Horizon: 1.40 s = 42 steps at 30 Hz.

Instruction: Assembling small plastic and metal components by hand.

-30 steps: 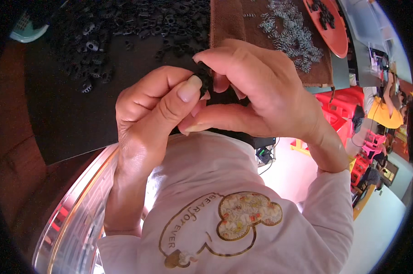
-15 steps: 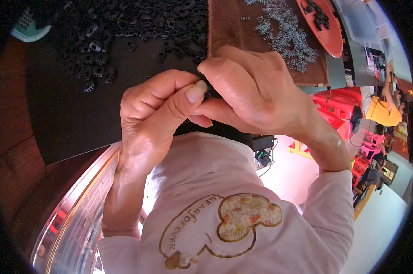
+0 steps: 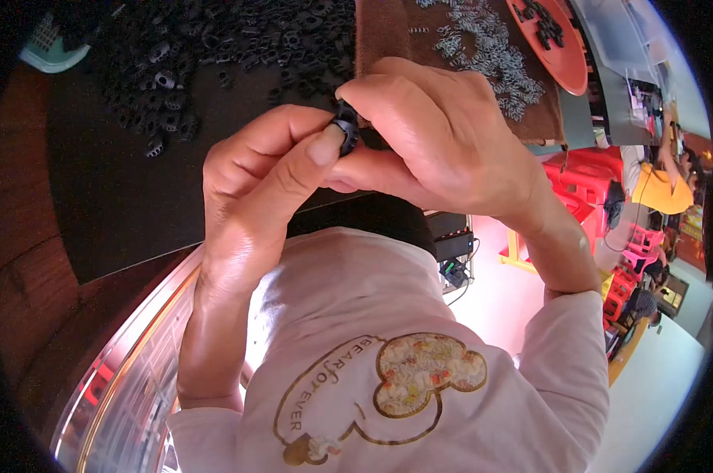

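Observation:
A small black plastic part (image 3: 347, 137) with a ridged edge sits between my hands, above the table's near edge. My left hand (image 3: 274, 169) pinches it with thumb and forefinger. Around its far and right side, my right hand (image 3: 443, 146) curls its fingers and thumb, touching the part; whether those fingertips hold a second small piece is hidden. Beyond my hands lies a large heap of similar black parts (image 3: 238, 35). Small silvery coil springs (image 3: 494, 67) are spread on a brown cloth (image 3: 384, 35) past my right hand.
An orange-red plate (image 3: 575, 67) of black pieces stands at the far right, and a pale green basket (image 3: 53, 51) at the far left. Red plastic stools (image 3: 581, 185) stand to the right. A person in a yellow top (image 3: 660, 189) is farther off.
Both hands have shifted slightly away from my body. The black part, mostly covered before, now shows more between my fingers.

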Tool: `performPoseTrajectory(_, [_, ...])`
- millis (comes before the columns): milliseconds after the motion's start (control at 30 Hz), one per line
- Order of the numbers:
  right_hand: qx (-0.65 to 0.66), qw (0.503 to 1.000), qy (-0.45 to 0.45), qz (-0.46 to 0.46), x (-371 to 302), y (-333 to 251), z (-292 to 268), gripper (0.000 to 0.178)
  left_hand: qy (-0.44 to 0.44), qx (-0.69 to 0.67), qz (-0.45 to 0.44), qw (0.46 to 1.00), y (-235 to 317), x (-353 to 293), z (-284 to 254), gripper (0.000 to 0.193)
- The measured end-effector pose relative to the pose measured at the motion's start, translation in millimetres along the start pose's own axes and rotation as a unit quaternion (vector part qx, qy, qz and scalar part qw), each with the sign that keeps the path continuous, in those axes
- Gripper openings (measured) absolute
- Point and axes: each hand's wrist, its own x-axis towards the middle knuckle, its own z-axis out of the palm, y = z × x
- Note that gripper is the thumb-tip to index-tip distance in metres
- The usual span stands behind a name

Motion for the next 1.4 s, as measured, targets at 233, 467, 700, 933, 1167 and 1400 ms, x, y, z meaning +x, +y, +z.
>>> performPoseTrajectory(233, [-0.082,0.996,0.027,-0.018,0.8,2.6,12.9,0.037,0.025,0.033,0.029,0.999,-2.1,0.9,-1.4,0.014])
performPoseTrajectory(467, [-0.114,0.992,0.044,-0.024,-3.9,-7.9,18.1,0.035,0.018,0.057,0.037,0.998,-8.1,-2.6,-7.3,0.014])
performPoseTrajectory(700, [-0.035,0.995,0.061,0.075,-10.3,-11.5,9.7,0.063,0.038,0.059,0.049,0.996,-7.6,-5.1,2.3,0.013])
performPoseTrajectory(933, [-0.071,0.997,-0.024,0.016,-5.3,-9.9,-0.5,0.045,0.036,0.109,0.054,0.992,-6.9,-7.1,0.7,0.008])
performPoseTrajectory(1167, [-0.068,0.996,-0.058,-0.009,-9.5,-15.9,-0.6,0.033,-0.003,0.164,0.060,0.985,-10.1,-8.0,-9.4,0.007])
performPoseTrajectory(1400, [-0.126,0.991,0.013,0.037,-13.8,4.8,-39.0,0.033,-0.015,0.047,0.032,0.998,-4.1,-7.1,-4.2,0.033])
